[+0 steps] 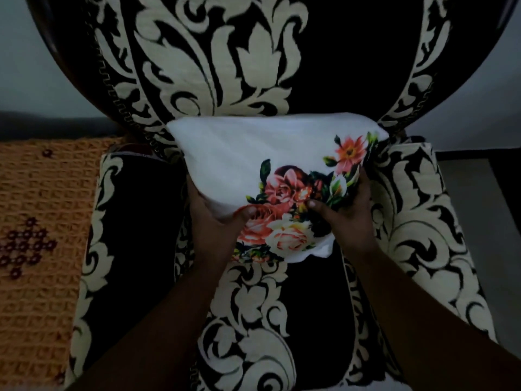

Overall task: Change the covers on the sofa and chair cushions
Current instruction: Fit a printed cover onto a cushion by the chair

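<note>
Cushion (253,165) and floral cover (284,218) sit together on the seat of the chair (282,320), propped against its patterned backrest, and we hold them from the near edge with 2 hands. We judge that we are partway through 1 step of the change: the white body shows bare along the top and left, while the printed cover is bunched at the lower right, so it is either going on or coming off, and we cannot tell which from this view alone. Our left hand (217,218) grips the lower left edge, thumb on top and fingers curled underneath the white fabric. Our right hand (346,204) pinches the gathered floral cloth at the right corner, thumb pressed onto the print and fingers wrapped round the far side. Both forearms reach up from the bottom of the view and converge on the cushion, wrists fairly straight, hands near each other. The next move, as we read it, calls for 1 hand to steady the filling while the other draws the cloth evenly along it, keeping the corner from snagging. An orange woven cloth (39,221) lies just beside the chair on the left.
</note>
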`<state>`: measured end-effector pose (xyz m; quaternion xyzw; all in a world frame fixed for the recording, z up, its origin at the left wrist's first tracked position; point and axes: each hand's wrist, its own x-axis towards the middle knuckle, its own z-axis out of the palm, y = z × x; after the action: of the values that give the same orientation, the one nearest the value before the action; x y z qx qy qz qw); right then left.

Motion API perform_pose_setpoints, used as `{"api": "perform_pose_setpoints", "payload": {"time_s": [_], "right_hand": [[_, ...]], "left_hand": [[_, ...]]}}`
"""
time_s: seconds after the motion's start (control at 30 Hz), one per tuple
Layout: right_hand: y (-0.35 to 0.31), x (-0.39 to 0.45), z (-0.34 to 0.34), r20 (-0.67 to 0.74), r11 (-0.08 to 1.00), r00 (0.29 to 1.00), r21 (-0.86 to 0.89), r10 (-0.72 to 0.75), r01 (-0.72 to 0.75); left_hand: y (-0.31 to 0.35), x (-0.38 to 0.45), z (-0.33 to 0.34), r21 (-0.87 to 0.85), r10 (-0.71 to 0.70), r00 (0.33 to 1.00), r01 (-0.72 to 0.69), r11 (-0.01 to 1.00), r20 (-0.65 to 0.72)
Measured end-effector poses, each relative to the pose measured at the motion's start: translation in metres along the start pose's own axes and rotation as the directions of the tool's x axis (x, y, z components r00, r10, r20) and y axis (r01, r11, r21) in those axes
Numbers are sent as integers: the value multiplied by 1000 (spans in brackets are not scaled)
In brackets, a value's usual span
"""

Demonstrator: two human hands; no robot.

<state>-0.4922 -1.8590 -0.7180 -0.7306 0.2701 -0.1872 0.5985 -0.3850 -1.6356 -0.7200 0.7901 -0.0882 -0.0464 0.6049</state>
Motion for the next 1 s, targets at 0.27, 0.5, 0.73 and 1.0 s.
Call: {"api": "perform_pose_setpoints", "payload": {"time_s": [0.27,0.5,0.73,1.0], "right_hand": [[19,14,8,5,996,1000,-93,-14,14],[24,10,15,-49,981,993,-157,109,-115],[-12,-58,7,-50,914,924,-138,378,-381],[-144,-161,-21,4,877,878,-47,478,-478]], "left_hand": [[-18,18,-2,92,-31,994,21,996,107],[-23,17,1,72,-145,985,139,988,93],[27,-25,-22,102,-351,932,342,934,94],[167,-119,-93,161,-532,825,508,846,193]]}}
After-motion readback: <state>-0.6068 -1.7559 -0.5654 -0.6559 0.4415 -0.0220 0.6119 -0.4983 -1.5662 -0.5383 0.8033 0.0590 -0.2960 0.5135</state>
